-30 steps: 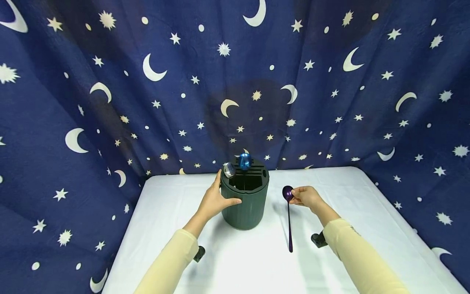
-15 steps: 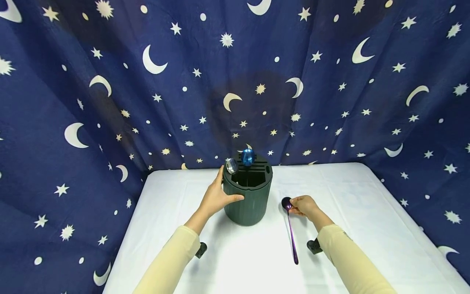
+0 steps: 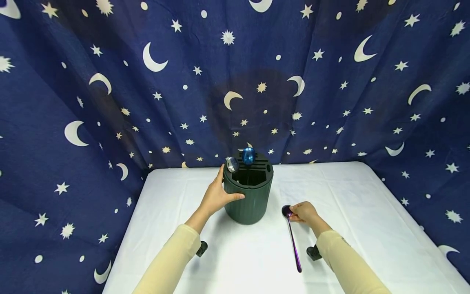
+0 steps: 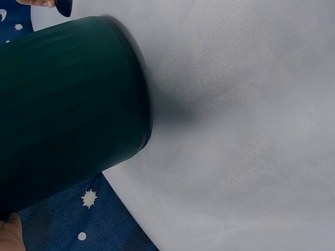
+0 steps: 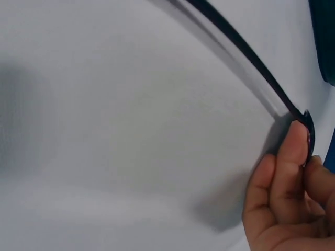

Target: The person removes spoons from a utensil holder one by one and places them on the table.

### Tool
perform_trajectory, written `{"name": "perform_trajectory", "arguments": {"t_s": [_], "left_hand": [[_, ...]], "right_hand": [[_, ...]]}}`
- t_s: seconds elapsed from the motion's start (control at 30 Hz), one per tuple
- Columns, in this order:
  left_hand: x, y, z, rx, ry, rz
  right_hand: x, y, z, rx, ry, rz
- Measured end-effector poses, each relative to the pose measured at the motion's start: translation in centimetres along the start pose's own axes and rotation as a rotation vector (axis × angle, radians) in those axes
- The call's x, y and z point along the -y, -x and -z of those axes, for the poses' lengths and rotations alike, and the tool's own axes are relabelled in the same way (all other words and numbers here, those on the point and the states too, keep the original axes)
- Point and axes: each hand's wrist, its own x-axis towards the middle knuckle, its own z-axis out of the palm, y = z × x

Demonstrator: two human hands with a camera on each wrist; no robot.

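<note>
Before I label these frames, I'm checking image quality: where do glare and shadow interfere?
Head view: brightness washes out the white table at its near middle; left wrist: the green container darkens toward its lower side; right wrist: the purple spoon looks nearly black, with soft shadows beside it and the right hand.

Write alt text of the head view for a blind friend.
A right hand pinches a purple spoon by its bowl over a white table. The left hand holds a green container with a blue utensil and a silver utensil in its top.
</note>
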Motion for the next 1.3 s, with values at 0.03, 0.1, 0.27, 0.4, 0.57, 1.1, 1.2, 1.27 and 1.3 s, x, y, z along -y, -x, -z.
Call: {"name": "perform_trajectory", "arguments": {"t_s": [0.03,0.1,0.27,0.4,0.57,1.1,1.2,1.27,1.3], "left_hand": [[0.0,0.0,0.0,0.0,0.003,-0.002],[-0.1,0.0,0.0,0.002,0.002,-0.001],[0.0,0.1,0.0,0.002,0.004,0.005],[0.3,0.3,0.1,-0.009,0.009,0.013],[0.6,0.5,0.1,-0.003,-0.001,0.02],[0.1,0.0,0.1,0.011,-0.029,0.016],[0.1,0.0,0.1,0.012,-0.024,0.016],[0.1,0.0,0.1,0.016,-0.023,0.02],[0.1,0.1,0.2,0.018,-0.022,0.022]], "right_hand": [[0.0,0.0,-0.1,-0.014,0.012,0.005],[-0.1,0.1,-0.2,-0.033,0.043,0.016],[-0.3,0.2,-0.3,-0.081,0.094,0.026],[-0.5,0.0,-0.3,-0.088,0.117,0.042],[-0.1,0.3,-0.1,-0.102,0.179,0.038],[12.0,3.9,5.3,-0.103,0.299,0.379],[14.8,4.5,5.4,-0.106,0.33,0.423],[16.5,4.9,5.3,-0.103,0.341,0.433],[17.4,5.1,5.1,-0.102,0.35,0.432]]}}
